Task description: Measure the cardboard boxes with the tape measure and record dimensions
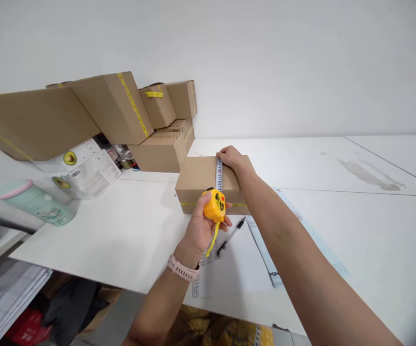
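Observation:
A yellow tape measure [215, 205] is gripped in my left hand [199, 226], close to the near side of a brown cardboard box [196, 174]. Its white blade [219, 175] runs out across the box's top to the far edge. There my right hand [231, 156] pinches the blade's end against the box. A yellow wrist strap [213, 239] dangles from the tape measure's case. Below it, a pen [231, 236] rests on a printed sheet of paper [244, 266]. A pink watch band circles my left wrist.
Stacked cardboard boxes [107, 108] with yellow tape stand at the back left. In front of them are white avocado-printed cartons [92, 173] and a mint-green tumbler [36, 202]. A light-blue sheet or folder [312, 235] lies right of the paper, partly under my right arm. A wall rises behind.

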{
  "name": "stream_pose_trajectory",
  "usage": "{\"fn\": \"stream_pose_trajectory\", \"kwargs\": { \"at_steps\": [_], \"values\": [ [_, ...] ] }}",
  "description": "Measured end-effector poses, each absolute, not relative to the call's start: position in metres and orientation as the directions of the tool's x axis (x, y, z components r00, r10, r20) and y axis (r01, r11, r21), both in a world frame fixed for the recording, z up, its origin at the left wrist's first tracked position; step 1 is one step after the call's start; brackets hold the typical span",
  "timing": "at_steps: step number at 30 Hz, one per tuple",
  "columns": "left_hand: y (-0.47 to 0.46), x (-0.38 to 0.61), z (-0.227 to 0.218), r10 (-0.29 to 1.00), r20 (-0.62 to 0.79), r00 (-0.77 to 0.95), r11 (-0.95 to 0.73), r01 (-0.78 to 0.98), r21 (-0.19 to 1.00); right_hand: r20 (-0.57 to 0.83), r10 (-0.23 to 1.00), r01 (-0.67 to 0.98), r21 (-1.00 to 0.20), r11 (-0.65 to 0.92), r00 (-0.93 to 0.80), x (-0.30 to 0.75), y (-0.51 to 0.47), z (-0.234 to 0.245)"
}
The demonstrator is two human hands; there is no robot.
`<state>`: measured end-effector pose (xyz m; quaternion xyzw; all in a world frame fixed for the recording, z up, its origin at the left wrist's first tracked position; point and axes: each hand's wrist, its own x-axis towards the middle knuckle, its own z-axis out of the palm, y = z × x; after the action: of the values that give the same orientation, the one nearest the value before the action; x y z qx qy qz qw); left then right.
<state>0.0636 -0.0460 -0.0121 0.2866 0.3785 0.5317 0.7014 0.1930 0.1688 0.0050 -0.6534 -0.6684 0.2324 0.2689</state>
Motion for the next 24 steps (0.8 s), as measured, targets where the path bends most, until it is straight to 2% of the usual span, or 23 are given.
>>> {"fn": "stream_pose_trajectory", "kwargs": {
  "at_steps": [11, 24],
  "values": [
    [-0.044, 0.071, -0.007, 0.962, -0.254, 0.095, 0.269, -0.46, 0.846, 0.032, 0.999, 0.762, -0.647, -0.009, 0.039, 0.188, 0.158, 0.014],
    [-0.048, 0.09, -0.002, 0.953, -0.3, 0.038, 0.284, -0.448, 0.848, 0.037, 0.999, 0.807, -0.59, 0.033, -0.014, 0.189, 0.164, 0.017]
  ]
}}
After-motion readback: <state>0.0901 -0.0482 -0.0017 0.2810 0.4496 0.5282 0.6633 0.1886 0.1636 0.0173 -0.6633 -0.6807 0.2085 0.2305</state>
